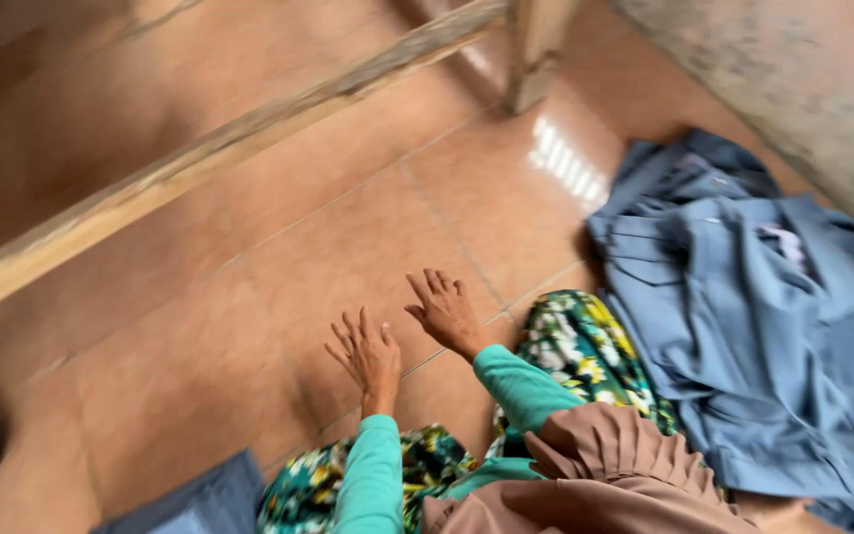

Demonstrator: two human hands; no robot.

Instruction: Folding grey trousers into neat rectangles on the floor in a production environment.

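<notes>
I see the tiled floor [249,297] first: glossy reddish-brown tiles that fill most of the head view, with a bright reflection near the top right. A worn wooden beam [200,158] runs diagonally across the upper left and meets a post [536,49] at the top; a rough grey wall [803,79] cuts across the upper right corner.

Next in size is the pile of blue-grey clothes [773,336], lying crumpled on the floor at the right, against the foot of the wall and just beside my knee. A smaller piece of blue fabric [200,499] lies at the bottom edge, left of my legs.

My lap shows a floral skirt [585,346] in green, yellow and white, with a pleated brown cloth [615,455] hanging over it at the bottom. Both arms wear teal sleeves [373,475].

My left hand [368,351] is stretched out over the bare tiles, fingers spread and loose, holding nothing. My right hand [447,311] sits just beside it, a little further forward, fingers likewise splayed and empty. Whether either palm presses on the floor or hovers above it I cannot tell, as the picture is blurred. Both hands are well apart from the clothes pile, which lies off to their right.
</notes>
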